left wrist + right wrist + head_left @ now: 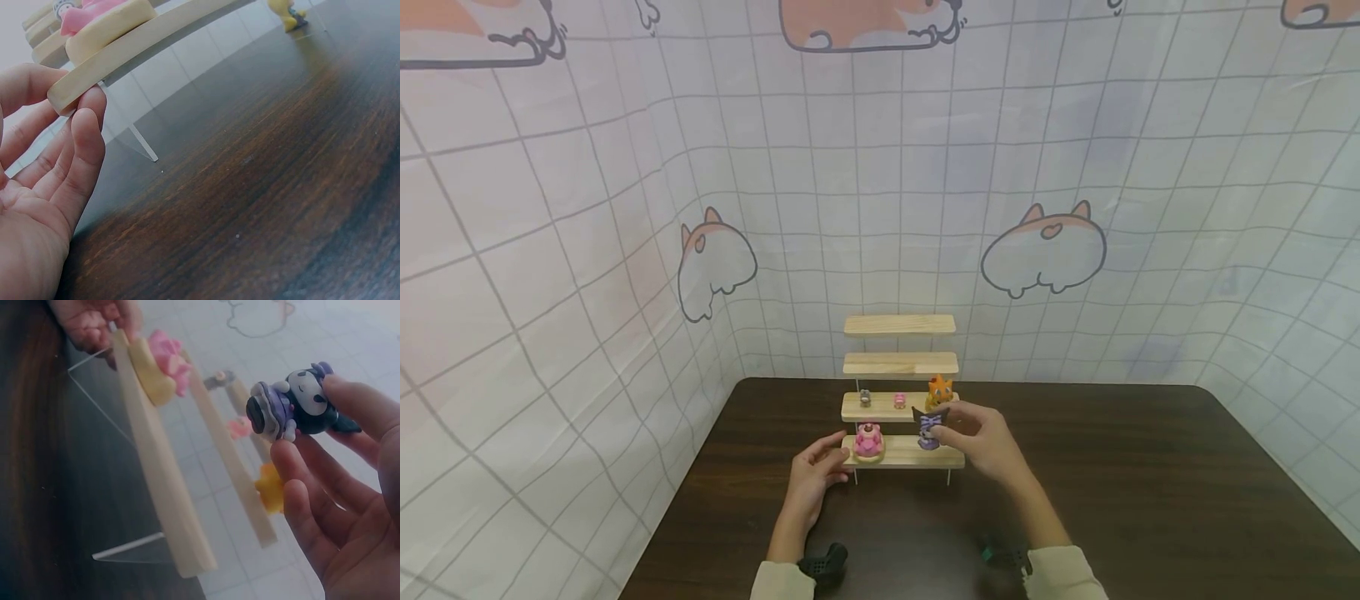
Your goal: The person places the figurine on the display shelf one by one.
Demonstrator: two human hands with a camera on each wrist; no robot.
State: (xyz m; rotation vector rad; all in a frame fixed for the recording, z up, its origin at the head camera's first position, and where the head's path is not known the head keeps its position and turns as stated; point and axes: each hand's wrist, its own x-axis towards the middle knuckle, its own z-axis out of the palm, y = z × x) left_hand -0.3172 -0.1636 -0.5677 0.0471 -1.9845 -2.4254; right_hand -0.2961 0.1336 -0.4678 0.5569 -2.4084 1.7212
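Observation:
My right hand (988, 435) pinches a small figurine (306, 403) with a white face, black pointed hood and purple dress, thumb at its head and fingertips below. The figurine is held over the right part of the lowest board of a tiered wooden display stand (901, 451), apart from the board in the right wrist view. At the stand's left end, my left hand (47, 162) grips the corner of that lowest board between thumb and fingers. Close by, a pink bear figurine (868, 442) on a round cream base sits on the same board.
On the second board stand a small grey figurine (865, 398), a small pink one (899, 401) and a larger orange one (939, 392) at the right. Two bare boards rise behind. Clear legs hold the stand on a dark wooden table (1120, 467), before a grid-patterned curtain (895, 167).

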